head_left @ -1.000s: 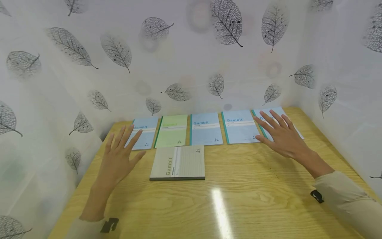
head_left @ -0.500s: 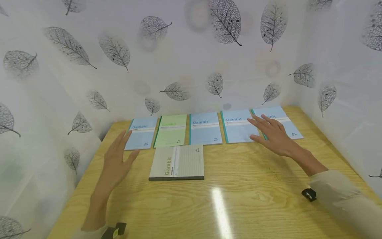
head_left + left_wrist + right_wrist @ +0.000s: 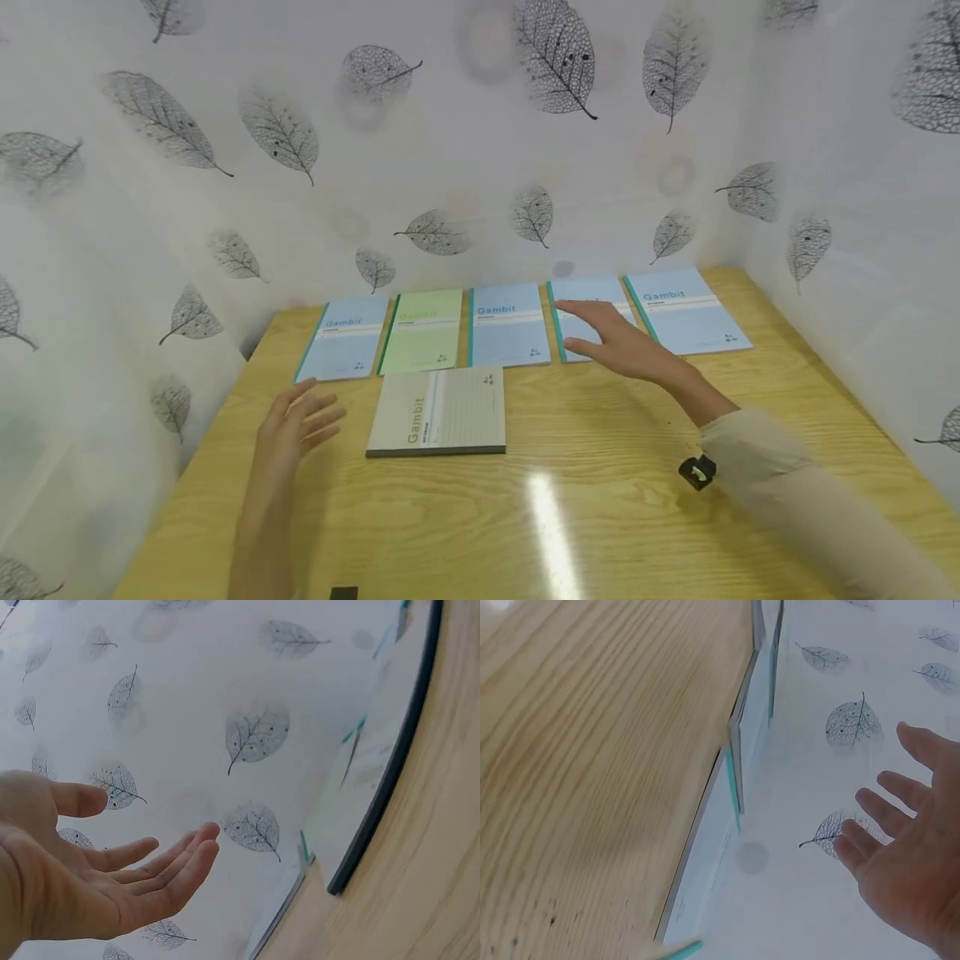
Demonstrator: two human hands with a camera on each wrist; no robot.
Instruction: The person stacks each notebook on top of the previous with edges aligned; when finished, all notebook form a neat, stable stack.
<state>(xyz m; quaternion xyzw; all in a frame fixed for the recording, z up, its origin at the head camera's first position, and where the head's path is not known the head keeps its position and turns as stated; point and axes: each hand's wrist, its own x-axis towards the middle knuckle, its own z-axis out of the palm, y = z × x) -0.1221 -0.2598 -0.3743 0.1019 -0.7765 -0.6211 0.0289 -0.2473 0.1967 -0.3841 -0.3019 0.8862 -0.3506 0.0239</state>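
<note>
My left hand (image 3: 288, 429) hovers left of the beige notebook (image 3: 438, 412), fingers loosely bent and holding nothing. That notebook lies sideways, its dark spine toward me. Above the second blue notebook from the right (image 3: 592, 333) my right hand (image 3: 618, 337) hangs with relaxed fingers, covering part of its cover. At the right end of the row lies another blue notebook (image 3: 686, 325). Further left are a middle blue notebook (image 3: 510, 333), a green notebook (image 3: 422, 337) and a leftmost blue notebook (image 3: 345, 342). Both wrist views show the left palm (image 3: 82, 877) and right palm (image 3: 907, 862) with nothing in them.
The notebooks lie on a wooden table (image 3: 615, 508). A white curtain (image 3: 465, 125) with leaf prints hangs close behind the row and along both sides. A bright strip of light reflects off the tabletop near the front.
My right hand has moved left from the rightmost notebook to the one beside it. My left hand has drawn back toward me, off the leftmost notebook. The notebooks stay in place.
</note>
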